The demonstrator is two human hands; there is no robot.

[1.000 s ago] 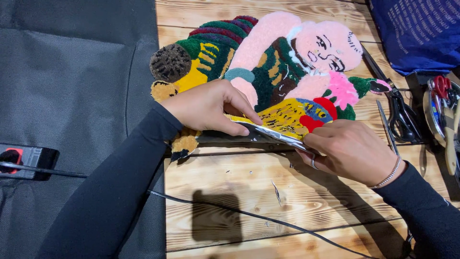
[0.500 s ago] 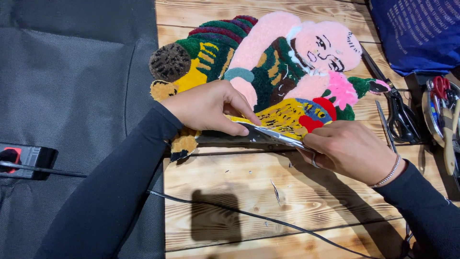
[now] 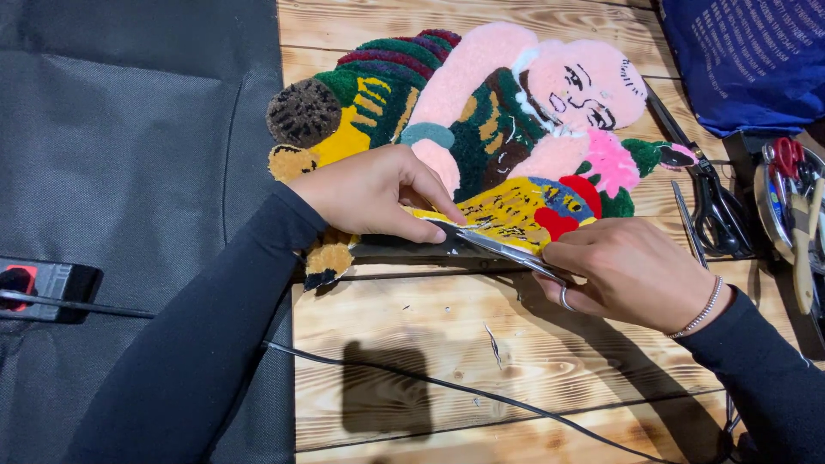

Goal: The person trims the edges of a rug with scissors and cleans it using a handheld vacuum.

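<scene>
One tufted rug [image 3: 481, 129], left hand [image 3: 369, 193] pinching its edge, right hand [image 3: 623, 271] gripping one scissors [image 3: 498, 247].

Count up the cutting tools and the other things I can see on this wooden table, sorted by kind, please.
Scissors: 3 (silver pair in the right hand, black pair, red-handled pair)
Tufted rug: 1
Black cable: 1
Blue bag: 1
Total: 6
</scene>
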